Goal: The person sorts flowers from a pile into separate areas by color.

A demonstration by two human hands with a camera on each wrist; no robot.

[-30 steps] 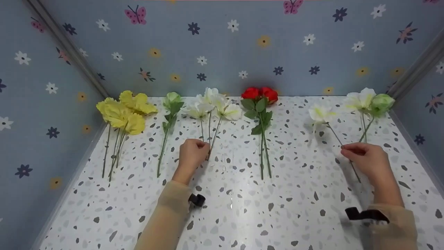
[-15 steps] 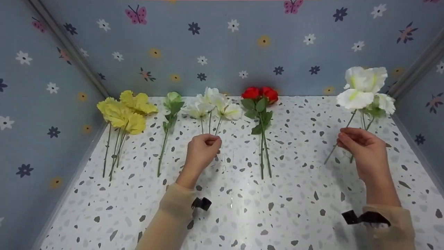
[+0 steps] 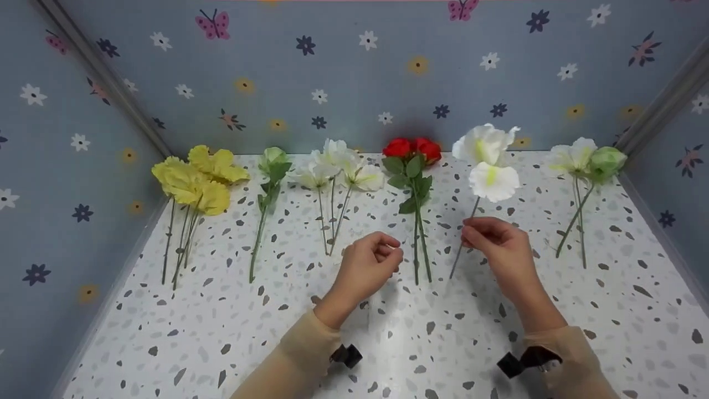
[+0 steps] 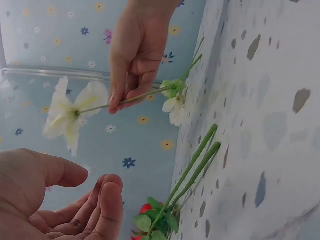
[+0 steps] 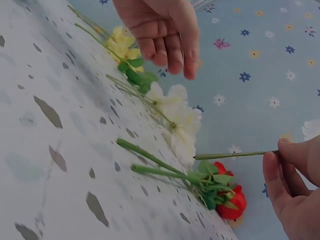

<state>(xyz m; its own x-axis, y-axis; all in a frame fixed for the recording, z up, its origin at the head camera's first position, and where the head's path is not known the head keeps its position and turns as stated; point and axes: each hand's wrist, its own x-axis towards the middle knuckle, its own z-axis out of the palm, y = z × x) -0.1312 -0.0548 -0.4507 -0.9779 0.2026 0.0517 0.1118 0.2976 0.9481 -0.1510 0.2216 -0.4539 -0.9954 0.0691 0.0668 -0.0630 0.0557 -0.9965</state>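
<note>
My right hand [image 3: 501, 246] pinches the stem of a white artificial iris [image 3: 494, 160] between thumb and fingertips, its bloom raised upright above the speckled table. In the left wrist view the same iris [image 4: 75, 112] sticks out from the right hand [image 4: 140, 60]. Holding nothing, my left hand [image 3: 368, 266] hovers just left of the red roses, its fingers loosely bent. A gap shows between thumb and fingers of the left hand [image 4: 65, 195] in the left wrist view. Two red roses [image 3: 412, 149] lie between the hands, stems toward me.
Along the back wall [image 3: 343, 66] lie yellow flowers [image 3: 191, 180], one green rose [image 3: 273, 166] and a bunch of white flowers [image 3: 338, 163]. At the far right a white flower [image 3: 576, 155] lies beside a green rose [image 3: 606, 163], their stems crossing.
My right hand has lifted the white iris and carried it left, away from the far-right flowers. The left hand has moved right, off the stems of the white bunch.
</note>
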